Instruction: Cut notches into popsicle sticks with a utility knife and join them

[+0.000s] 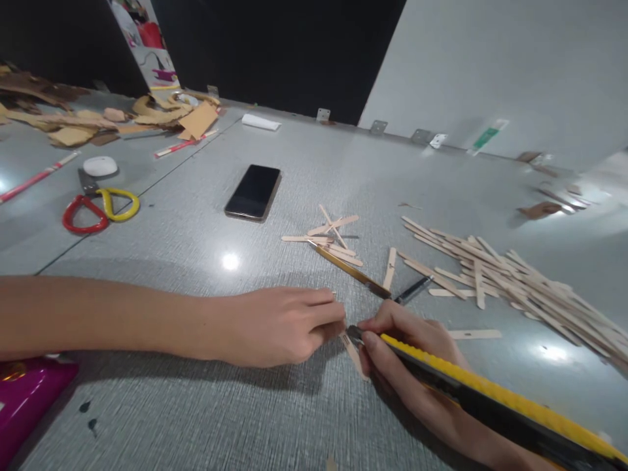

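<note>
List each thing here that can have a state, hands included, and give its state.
Yellow-and-black cutter, held; blade exposure unclear
Right hand, closed around the cutter
Marked stick, lying at the cutter's front end
Left hand, fingers bent at the marked stick; grip hidden
Phone, face up, screen dark
Scissors, lying flat; blades seem closed
Slim golden tool, lying unheld
Stick pile, loose, overlapping

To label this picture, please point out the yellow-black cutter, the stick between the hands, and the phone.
Cutter (490,387), head view: yellow strip.
Stick (355,357), head view: lower, uncovered part.
Phone (254,191), head view: dark screen.
</note>
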A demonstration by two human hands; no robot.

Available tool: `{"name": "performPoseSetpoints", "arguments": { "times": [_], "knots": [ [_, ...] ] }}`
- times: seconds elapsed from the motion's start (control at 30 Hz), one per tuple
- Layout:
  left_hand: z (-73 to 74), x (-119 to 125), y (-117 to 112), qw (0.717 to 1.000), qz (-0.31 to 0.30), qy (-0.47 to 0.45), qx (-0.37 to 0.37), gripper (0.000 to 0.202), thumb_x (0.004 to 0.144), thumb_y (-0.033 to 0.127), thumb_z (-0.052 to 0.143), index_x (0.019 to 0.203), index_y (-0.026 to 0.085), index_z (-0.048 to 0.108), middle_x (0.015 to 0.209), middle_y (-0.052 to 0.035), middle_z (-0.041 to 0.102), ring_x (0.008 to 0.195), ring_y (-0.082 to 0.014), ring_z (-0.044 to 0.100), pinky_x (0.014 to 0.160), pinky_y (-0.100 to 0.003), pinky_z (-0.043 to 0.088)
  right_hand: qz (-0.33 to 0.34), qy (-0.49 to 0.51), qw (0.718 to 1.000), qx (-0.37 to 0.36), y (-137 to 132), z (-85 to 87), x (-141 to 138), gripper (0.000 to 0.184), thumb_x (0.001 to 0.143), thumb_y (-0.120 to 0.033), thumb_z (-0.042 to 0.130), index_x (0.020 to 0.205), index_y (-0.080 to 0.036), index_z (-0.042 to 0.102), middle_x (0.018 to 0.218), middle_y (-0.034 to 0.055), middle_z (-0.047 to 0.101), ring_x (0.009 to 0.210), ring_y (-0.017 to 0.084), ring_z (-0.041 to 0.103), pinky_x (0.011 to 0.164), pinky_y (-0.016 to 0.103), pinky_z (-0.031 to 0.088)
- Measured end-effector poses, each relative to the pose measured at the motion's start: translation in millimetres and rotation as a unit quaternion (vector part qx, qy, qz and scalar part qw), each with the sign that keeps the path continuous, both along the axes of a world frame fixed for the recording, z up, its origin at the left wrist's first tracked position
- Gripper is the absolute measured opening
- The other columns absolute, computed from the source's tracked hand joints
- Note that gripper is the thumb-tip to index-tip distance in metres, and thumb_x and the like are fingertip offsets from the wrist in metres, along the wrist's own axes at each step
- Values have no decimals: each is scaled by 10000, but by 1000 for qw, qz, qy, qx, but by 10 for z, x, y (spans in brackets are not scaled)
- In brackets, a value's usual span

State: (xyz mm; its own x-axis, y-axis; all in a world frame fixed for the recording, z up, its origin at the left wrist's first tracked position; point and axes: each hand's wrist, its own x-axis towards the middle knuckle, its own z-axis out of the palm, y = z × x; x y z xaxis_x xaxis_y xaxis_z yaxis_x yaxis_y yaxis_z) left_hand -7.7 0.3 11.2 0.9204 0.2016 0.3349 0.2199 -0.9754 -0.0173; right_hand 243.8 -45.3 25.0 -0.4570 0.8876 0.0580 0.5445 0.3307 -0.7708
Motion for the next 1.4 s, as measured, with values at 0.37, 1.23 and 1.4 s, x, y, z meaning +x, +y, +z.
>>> {"name": "performPoseSetpoints", "arguments": {
  "times": [0.37, 1.23, 1.4],
  "knots": [
    [-26, 9, 10, 1000, -4, -8, 12, 157, 1034, 93, 599, 1078, 33, 737, 1025, -121, 693, 975, -232, 629, 878, -339, 589, 4, 9, 1000, -2, 3, 27, 8, 325, 1109, -362, 508, 804, -254, 541, 545, -70, 547, 438, 106, 477, 429, 229, 367],
    [142, 2, -67, 996, 16, 72, 51, 180, 1034, 113, 584, 1034, 79, 761, 1100, -140, 672, 1026, -245, 604, 818, -329, 544, 41, -59, 994, 78, -20, 63, -48, 256, 1068, -212, 493, 845, -286, 392, 627, -121, 349, 479, 104, 318, 429, 225, 288],
    [146, -2, -64, 995, 23, 92, 37, 164, 1029, 122, 598, 1061, 64, 748, 1097, -136, 647, 1034, -251, 591, 798, -335, 535, 50, -62, 994, 74, -3, 108, -52, 268, 1063, -218, 471, 821, -288, 379, 629, -115, 344, 488, 107, 319, 425, 225, 285]
  ]
}}
